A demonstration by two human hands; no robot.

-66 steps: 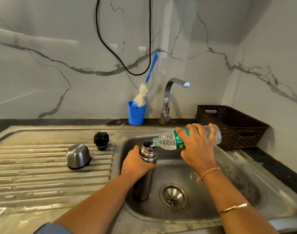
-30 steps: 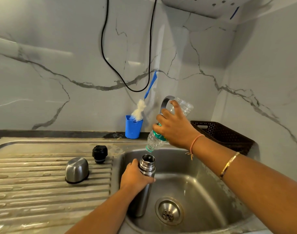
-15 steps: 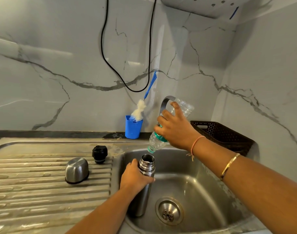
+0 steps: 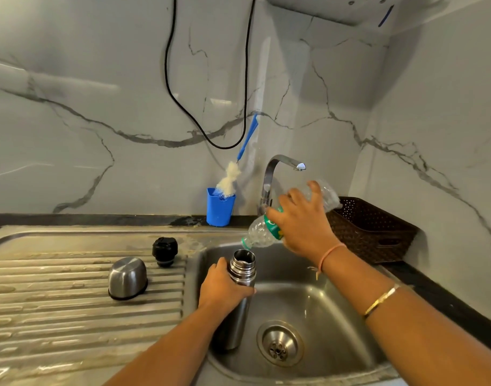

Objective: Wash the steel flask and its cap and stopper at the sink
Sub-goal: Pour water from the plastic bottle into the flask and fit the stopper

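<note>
Gripped: left hand [image 4: 225, 285] wraps the steel flask [image 4: 241, 267] just under its threaded neck. The flask is upright with its mouth open, and its base seems to rest on the sink [image 4: 336, 316] floor by the sink's left wall. Right hand [image 4: 303, 227] clasps a plastic bottle [image 4: 259, 232], tipped mouth-down over the sink. Its mouth is just above the flask's and apart from it. Whether water is running, cannot tell.

Risks, sweeping from left of the sink:
- Steel cap [image 4: 127, 278] sits rim-down on the ribbed drainboard [image 4: 57, 302] left of the sink. Black stopper [image 4: 165, 251] stands nearer the sink's edge. Both untouched, likely unwashed. A swing of the left forearm could knock either one.
- Flask has a narrow mouth. If the left hold loosens, it could topple toward the sink's drain [image 4: 280, 343].
- Bottle is thin-walled, with fingers spread along it. A squeeze or misaim would send water down the flask's outside.
- Tap [image 4: 275, 174] behind the sink is close to the right hand. Raising the bottle's base could strike it.
</note>
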